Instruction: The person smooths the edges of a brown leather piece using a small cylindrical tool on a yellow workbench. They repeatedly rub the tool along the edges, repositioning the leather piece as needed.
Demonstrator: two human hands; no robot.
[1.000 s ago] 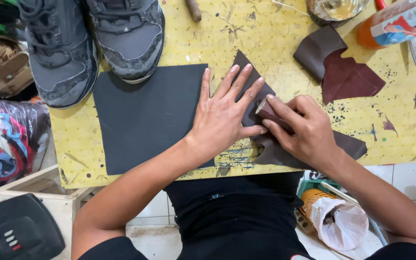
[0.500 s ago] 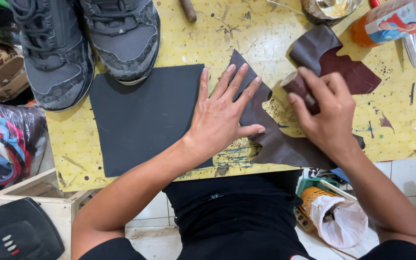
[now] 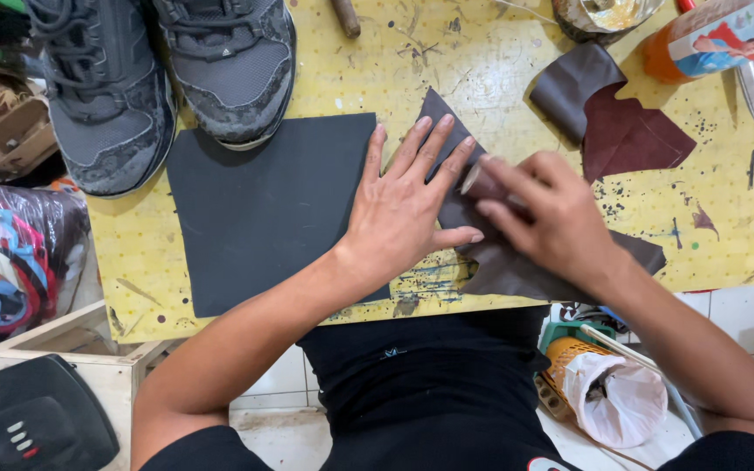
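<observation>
My left hand (image 3: 407,205) lies flat with fingers spread, pressing on a dark brown leather piece (image 3: 517,270) at the right edge of a black rubber sheet (image 3: 263,209). My right hand (image 3: 543,218) is closed around a small brownish block (image 3: 479,181) and holds it against the leather just right of my left fingertips. The leather runs under both hands toward the table's front edge. All this rests on a yellow, paint-spattered worktable (image 3: 499,70).
A pair of grey sneakers (image 3: 159,78) stands at the back left, touching the black sheet. Two more leather scraps (image 3: 613,113) lie at the back right beside an orange bottle (image 3: 709,39). A sack (image 3: 608,397) sits below the table on the right.
My right hand has swept the small block across the leather, out to the right and back left beside my left fingertips. My left hand stayed flat in place.
</observation>
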